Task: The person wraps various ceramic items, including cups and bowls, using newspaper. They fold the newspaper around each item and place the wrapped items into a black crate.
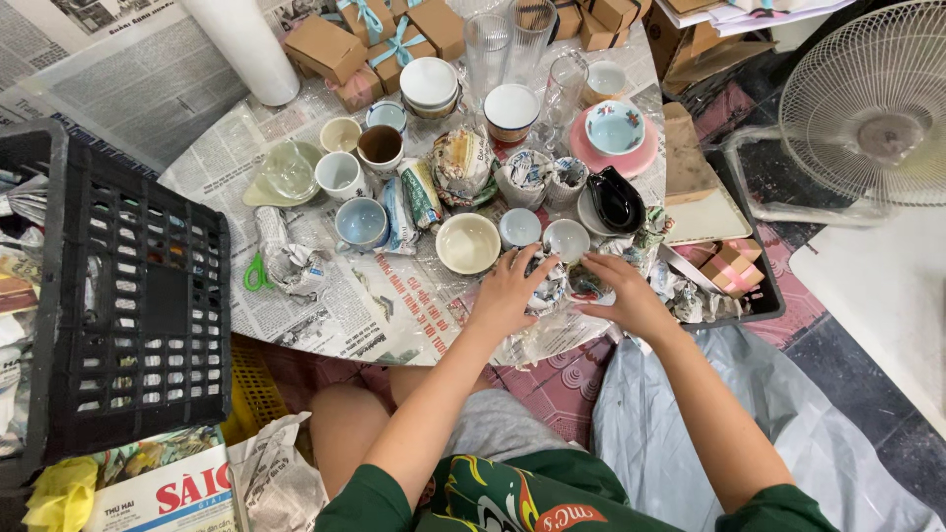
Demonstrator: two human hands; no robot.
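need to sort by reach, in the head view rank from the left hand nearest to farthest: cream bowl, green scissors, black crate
From the left hand:
1. cream bowl, just up and to its left on the table
2. green scissors, further left on the newspaper
3. black crate, beyond the table's left edge

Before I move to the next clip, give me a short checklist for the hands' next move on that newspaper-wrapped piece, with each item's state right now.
1. Both hands on the piece: left hand and right hand touch the crumpled newspaper bundle from either side. Ok.
2. Bundle supported: it rests on the newspaper-covered round table. Ok.
3. Wrap fully closed: hidden by fingers. Cannot tell.
4. Room around it: cream ceramic bowl and small pale blue cup sit close beside. Not ok.
5. Distance from table edge: bundle lies near the front rim. Not ok.
6. What is inside: covered. Cannot tell.
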